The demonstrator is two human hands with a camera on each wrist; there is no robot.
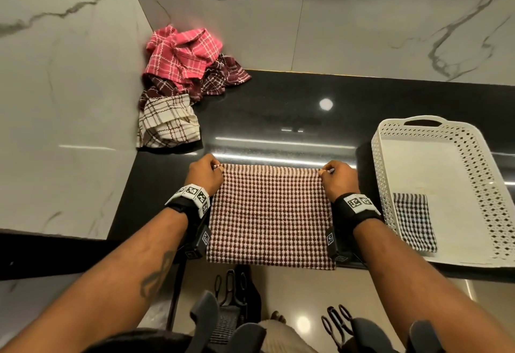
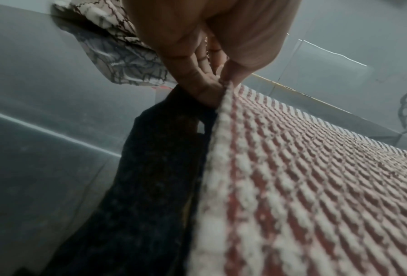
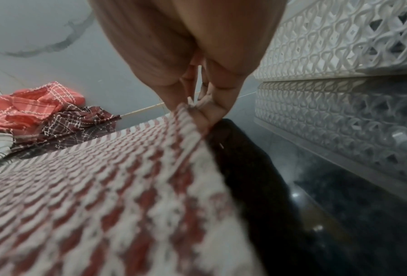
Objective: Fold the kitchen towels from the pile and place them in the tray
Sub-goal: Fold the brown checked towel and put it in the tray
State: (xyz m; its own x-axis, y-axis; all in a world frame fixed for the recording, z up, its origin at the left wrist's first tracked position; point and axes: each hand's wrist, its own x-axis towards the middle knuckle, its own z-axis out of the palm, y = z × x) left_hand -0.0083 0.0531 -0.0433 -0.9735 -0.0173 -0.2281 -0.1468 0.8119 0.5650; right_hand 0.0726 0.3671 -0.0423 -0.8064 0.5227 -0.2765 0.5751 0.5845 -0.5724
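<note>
A maroon-and-white checked towel (image 1: 270,216) (image 2: 304,186) (image 3: 103,186) lies spread on the black counter in front of me. My left hand (image 1: 206,174) (image 2: 221,82) pinches its far left corner. My right hand (image 1: 338,177) (image 3: 195,108) pinches its far right corner, and the far edge is stretched between them. The pile (image 1: 181,79) (image 3: 32,114) sits in the back left corner, with pink, maroon and cream plaid towels crumpled together. A white perforated tray (image 1: 471,185) (image 3: 327,56) stands at the right, holding one folded black-and-white checked towel (image 1: 415,221).
Marble walls (image 1: 69,88) close off the left and back of the counter (image 1: 278,118). The counter's front edge runs just below the towel's near edge. The tray's side wall stands close to my right hand. Scissors and dark tools hang below the counter.
</note>
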